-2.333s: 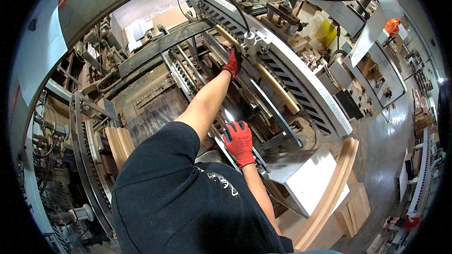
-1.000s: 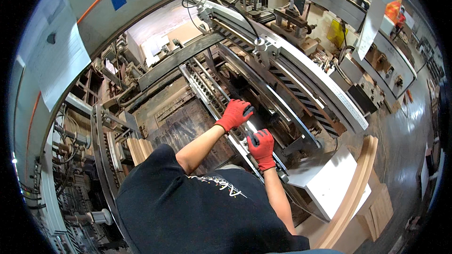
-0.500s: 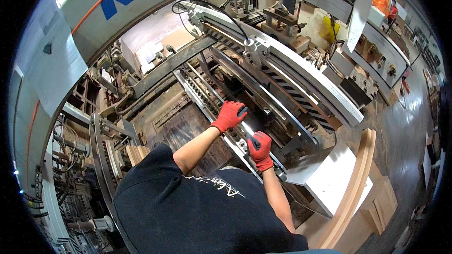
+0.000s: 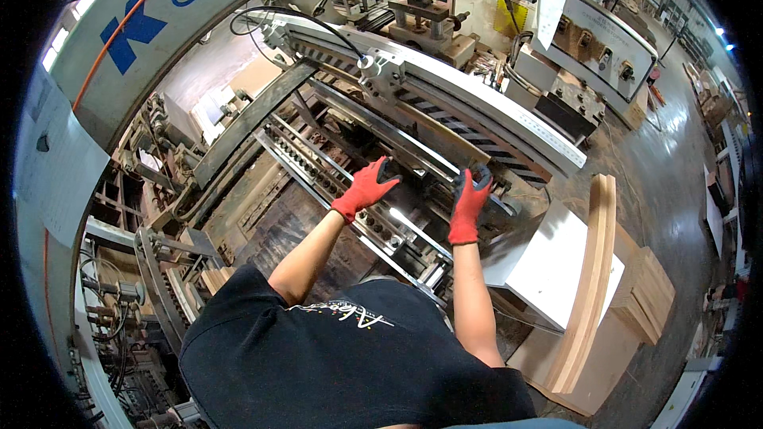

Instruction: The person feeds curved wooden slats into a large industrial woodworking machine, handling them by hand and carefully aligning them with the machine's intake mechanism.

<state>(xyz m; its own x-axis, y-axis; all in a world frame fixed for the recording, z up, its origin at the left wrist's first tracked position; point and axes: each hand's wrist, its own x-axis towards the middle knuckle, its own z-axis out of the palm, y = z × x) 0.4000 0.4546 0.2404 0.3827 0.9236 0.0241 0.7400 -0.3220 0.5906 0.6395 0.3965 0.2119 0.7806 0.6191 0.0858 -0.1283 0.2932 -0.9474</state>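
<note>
So you've got both gloved hands down inside the machine, on the long steel rail (image 4: 397, 226) that runs diagonally across the bed just past your chest. That thing is going to feel dead stiff and heavy, all metal bolted into a frame, so I doubt it moves unless it's meant to slide on its guides, and bare polished steel like that looks slick, maybe oily, so the rubbery gloves are doing you a favour. The best place to hold it, I'd say, is the plain flat stretch between your two hands, away from the row of holes (image 4: 306, 167) just to the left of your left hand and away from the dark gap under your fingertips where edges could bite. Your left hand (image 4: 367, 187) is mostly spread, fingers fanned and curled a little over the far edge of the rail, resting on it more than clamping. Your right hand (image 4: 469, 199) sits a bit further right, fingers together and hooked over the top of a dark bar (image 4: 497, 191) right beside the rail; I can't tell if the thumb wraps underneath. Off to the right of that hand there's a white panel (image 4: 556, 262) and some curved wooden boards (image 4: 592, 286), well clear of both grips.
</note>
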